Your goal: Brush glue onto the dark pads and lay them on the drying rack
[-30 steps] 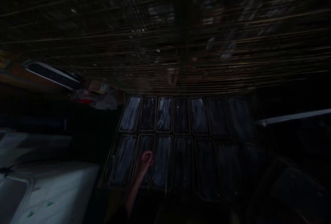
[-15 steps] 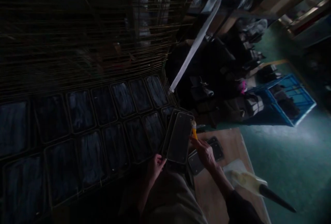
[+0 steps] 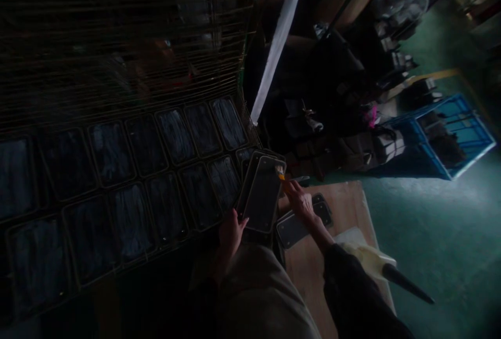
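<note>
My right hand [image 3: 299,199] is closed round the yellow handle of a paintbrush [image 3: 279,171]. The pale bristles lie over the upper right part of a dark rectangular panel [image 3: 263,193] with rounded corners and small holes near its corners. At the panel's lower left edge, my left hand [image 3: 231,230] grips it, thumb on top; its other fingers are partly hidden. This panel lies tilted on other dark panels, just above my lap. To the left, similar panels [image 3: 129,219] lie in two rows, many with whitish streaks on them.
A wire rack [image 3: 195,75] rises behind the rows. On the wooden board [image 3: 348,203] at right lie more dark panels [image 3: 295,228] and a pale container with a long dark nozzle [image 3: 407,282]. A blue-framed bin [image 3: 454,135] stands on the green floor beyond.
The brush has moved from beside the panel's upper right edge onto its face. My left hand has shifted up the panel's left edge. The whole view has shifted slightly.
</note>
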Motion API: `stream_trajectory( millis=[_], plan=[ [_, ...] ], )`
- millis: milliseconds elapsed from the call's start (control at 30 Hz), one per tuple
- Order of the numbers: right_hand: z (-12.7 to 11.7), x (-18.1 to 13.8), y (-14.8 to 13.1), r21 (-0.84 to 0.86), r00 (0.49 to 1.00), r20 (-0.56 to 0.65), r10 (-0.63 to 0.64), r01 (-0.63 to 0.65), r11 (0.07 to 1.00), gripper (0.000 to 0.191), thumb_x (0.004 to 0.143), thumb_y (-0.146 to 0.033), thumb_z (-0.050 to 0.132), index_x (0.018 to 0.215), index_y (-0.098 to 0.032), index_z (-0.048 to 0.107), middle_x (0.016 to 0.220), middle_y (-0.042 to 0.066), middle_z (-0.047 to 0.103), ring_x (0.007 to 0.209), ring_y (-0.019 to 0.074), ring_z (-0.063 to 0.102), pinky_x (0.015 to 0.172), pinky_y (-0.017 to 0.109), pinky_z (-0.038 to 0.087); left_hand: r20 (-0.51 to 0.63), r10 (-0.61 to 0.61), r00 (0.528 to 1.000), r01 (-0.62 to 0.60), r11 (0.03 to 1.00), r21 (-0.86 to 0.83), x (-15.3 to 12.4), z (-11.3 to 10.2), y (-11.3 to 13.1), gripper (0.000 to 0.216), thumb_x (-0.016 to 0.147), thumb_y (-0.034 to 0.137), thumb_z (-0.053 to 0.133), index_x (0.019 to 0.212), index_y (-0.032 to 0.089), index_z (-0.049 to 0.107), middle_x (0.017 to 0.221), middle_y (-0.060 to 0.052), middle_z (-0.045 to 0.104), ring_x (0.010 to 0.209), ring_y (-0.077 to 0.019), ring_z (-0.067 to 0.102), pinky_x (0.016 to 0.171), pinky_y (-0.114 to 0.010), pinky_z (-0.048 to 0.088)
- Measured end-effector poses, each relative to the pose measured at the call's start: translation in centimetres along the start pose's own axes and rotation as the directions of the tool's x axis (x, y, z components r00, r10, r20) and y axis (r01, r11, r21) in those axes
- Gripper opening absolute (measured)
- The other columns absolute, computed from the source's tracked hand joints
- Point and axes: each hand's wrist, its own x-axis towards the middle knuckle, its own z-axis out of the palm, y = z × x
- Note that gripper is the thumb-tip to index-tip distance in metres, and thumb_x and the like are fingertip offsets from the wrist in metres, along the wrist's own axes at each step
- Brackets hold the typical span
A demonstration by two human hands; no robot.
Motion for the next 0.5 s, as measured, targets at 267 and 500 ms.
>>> stream_trajectory(
  millis=[267,500],
  plan=[
    [2.3,-8.0,-4.3,0.084,0.991,0.130,0.003,-0.014,0.996,0.031,0.099,-0.020,0.042,0.128,-0.022,0.052,0.101,0.006,0.062,0.075,0.0153,0.059,0.058,0.023,0.039,0.204,-0.081,0.976,0.065,0.994,0.083,1.0,0.4,-0.1,0.025,0.087,0.043,0.059,0.088,0.018,0.058,0.085,-0.008,0.070,0.082,-0.0212,0.068,0.064,-0.025,0.040],
    [0.9,-9.4,-5.1,0.208,0.986,0.163,0.013,-0.047,0.977,0.028,0.100,-0.023,0.039,0.122,-0.024,0.056,0.094,0.003,0.062,0.070,0.0132,0.059,0.056,0.021,0.040,0.258,-0.106,0.960,0.120,0.992,-0.042,1.0,-0.3,0.0,0.024,0.088,0.042,0.057,0.087,0.018,0.057,0.073,-0.004,0.068,0.069,-0.0174,0.067,0.059,-0.024,0.038]
  ],
)
